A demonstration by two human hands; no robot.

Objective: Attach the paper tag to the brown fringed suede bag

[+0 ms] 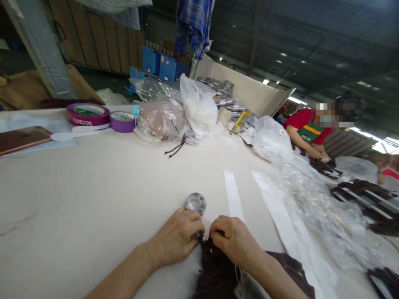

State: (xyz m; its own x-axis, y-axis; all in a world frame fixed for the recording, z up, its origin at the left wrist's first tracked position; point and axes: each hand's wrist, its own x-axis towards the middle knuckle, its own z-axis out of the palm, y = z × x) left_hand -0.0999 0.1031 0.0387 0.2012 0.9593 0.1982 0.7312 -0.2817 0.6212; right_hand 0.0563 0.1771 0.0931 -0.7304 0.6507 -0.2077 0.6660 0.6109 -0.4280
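At the left edge of the frame, a flat brown thing [26, 139] lies on the white table [93, 199]. Just right of it, in the upper left, a big pink tape roll [72, 119] stands beside a smaller purple tape roll [122, 128]. Next comes a clear bag [162, 120] with tan cloth in it, and blue boxes [168, 68] sit behind it. A black cord [175, 148] pokes out below the bag. In the lower middle, the left hand [177, 234] has its thumb and fingers pinched together on the top edge of the dark cloth [215, 274]. A see-through tape roll [204, 204] is right at its knuckles; I cannot tell if they touch. High above hangs a blue checked shirt [193, 25], with a puffy white bag [199, 108] under it. The dark cloth is at the bottom middle, between the hands and under the right arm. The right hand [233, 236] pinches its top edge too, thumb and finger closed on it, close to the left hand. Past it lie a short white strip [233, 193] and a longer one. At the upper right, a person in a red shirt [299, 118] bends over more dark cloth. Shiny clear bags [324, 211] spread below.
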